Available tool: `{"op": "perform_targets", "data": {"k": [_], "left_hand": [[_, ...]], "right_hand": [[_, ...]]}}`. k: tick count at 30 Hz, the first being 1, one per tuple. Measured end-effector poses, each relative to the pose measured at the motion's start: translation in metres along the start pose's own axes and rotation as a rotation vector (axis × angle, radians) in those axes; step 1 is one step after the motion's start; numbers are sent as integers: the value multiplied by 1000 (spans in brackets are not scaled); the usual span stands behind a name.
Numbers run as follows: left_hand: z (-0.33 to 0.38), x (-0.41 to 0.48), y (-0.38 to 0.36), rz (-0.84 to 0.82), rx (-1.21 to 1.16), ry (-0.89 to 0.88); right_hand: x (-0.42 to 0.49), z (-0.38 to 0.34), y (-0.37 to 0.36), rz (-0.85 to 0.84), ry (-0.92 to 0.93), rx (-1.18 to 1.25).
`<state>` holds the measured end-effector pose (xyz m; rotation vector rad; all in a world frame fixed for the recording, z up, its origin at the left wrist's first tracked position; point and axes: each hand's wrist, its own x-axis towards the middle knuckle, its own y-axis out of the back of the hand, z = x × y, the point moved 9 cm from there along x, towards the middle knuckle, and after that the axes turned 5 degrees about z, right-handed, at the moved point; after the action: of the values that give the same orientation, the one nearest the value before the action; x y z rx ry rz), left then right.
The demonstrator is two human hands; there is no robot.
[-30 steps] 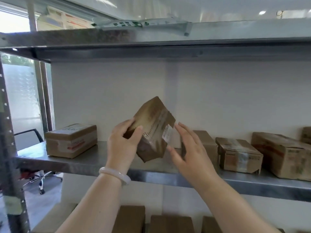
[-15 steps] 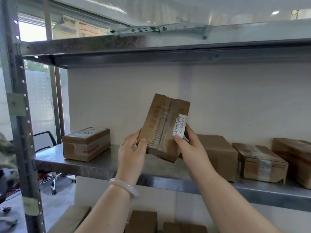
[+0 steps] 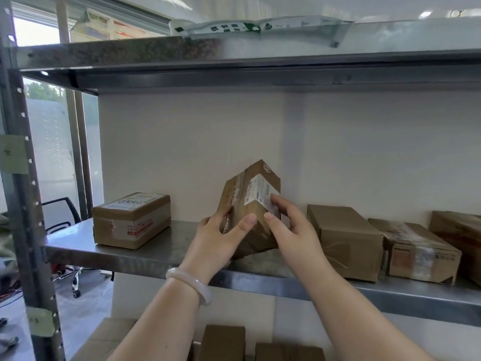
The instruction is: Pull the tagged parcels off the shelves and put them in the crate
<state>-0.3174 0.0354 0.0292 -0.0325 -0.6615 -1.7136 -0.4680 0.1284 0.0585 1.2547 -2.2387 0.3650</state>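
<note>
A small brown cardboard parcel (image 3: 243, 201) with a white barcode label stands tilted on one corner on the metal shelf (image 3: 156, 252). My left hand (image 3: 221, 237) grips its lower left side, thumb across the front. My right hand (image 3: 289, 225) holds its right side, fingers on the label. More brown parcels rest on the same shelf: one at the left (image 3: 131, 220) with a white label on top, and three at the right (image 3: 343, 241), (image 3: 416, 252), (image 3: 460, 238). No crate is in view.
A higher shelf (image 3: 234, 58) carries a white plastic mailer bag (image 3: 260, 27). The rack's perforated upright post (image 3: 28, 204) runs down the left. Several cardboard boxes (image 3: 223, 342) lie on the level below. An office chair (image 3: 65, 230) stands behind the rack at left.
The parcel has come down from chest height onto the shelf surface and has turned, so the label now faces up and right. Both hands followed it down.
</note>
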Motion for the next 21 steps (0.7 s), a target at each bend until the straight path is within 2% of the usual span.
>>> {"op": "perform_targets", "data": {"k": [6,9,16,21], "left_hand": [[-3,9,18,28,-57,89],[-2,17,29,59,-44,99],[5,26,45,142,-49,-207],[-8,31,51,182,-16,-169]], "right_hand": [[7,-2,-23,-131,14,-86],[14,-3,-34,-152,47,-233],[25,-2,-55,-181,103,-375],[20,3,-71,-316,170,-545]]}}
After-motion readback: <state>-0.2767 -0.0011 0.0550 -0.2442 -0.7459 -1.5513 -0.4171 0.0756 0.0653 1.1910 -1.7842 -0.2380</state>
